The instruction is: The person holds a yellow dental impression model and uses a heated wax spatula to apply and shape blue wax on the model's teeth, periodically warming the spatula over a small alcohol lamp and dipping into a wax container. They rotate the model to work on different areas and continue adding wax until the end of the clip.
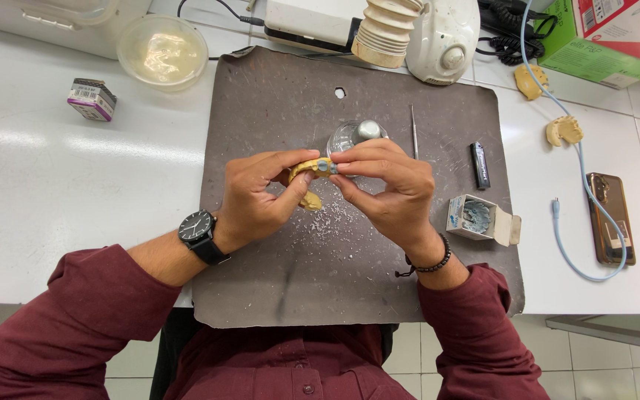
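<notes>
1. Yellow dental cast (307, 170) sits between both hands above the middle of the grey work mat (261, 281). The left hand (257, 196) has its fingers closed around the cast, thumb on top.
2. The right hand (387, 189) pinches a small grey-blue piece (324, 167) against the cast with thumb and forefinger; those fingers are closed on it.
3. Judging by the white crumbs (327, 222) scattered on the mat just below the fingers, some trimming or scraping looks already done, while the piece is not yet released, so fitting seems mid-way.
4. Just beyond the fingertips stands a small glass dish (350, 135) with a metal knob; a thin metal probe (413, 130) lies close to the right fingers' far side.
5. A dark lighter (480, 164) and an open small box (477, 217) lie to the right of the right hand, near but apart.
6. Open mat lies nearer the body, below the wrists; the mat's left side beside the left fingers is also free.
</notes>
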